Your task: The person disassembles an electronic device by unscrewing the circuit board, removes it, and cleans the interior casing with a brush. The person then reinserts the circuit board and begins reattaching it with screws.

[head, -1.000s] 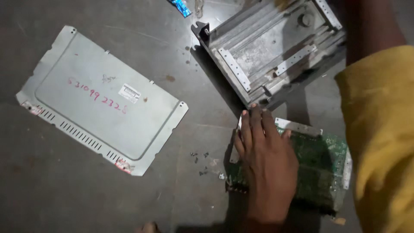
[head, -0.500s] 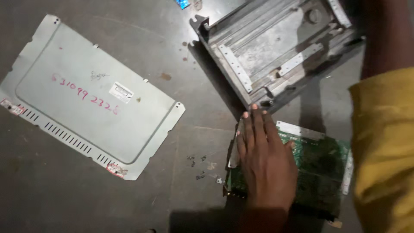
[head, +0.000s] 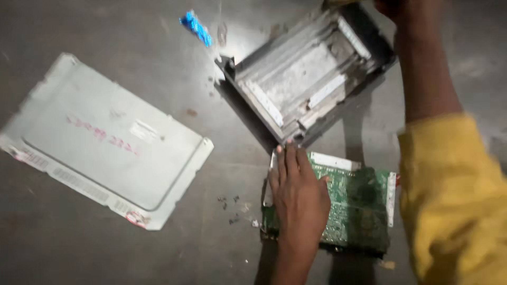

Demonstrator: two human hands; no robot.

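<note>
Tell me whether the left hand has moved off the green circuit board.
No. The left hand stays flat on the green circuit board, fingertips near the metal chassis.

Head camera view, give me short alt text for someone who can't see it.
A person's left hand lies flat on a green circuit board on a dark grey floor, while the right hand, in a yellow sleeve, reaches the far edge of a grey metal chassis. A pale metal cover panel lies to the left.

One green circuit board (head: 359, 208), one metal chassis (head: 309, 79), one grey cover panel (head: 105, 142), one blue scrap (head: 195, 26)
</note>
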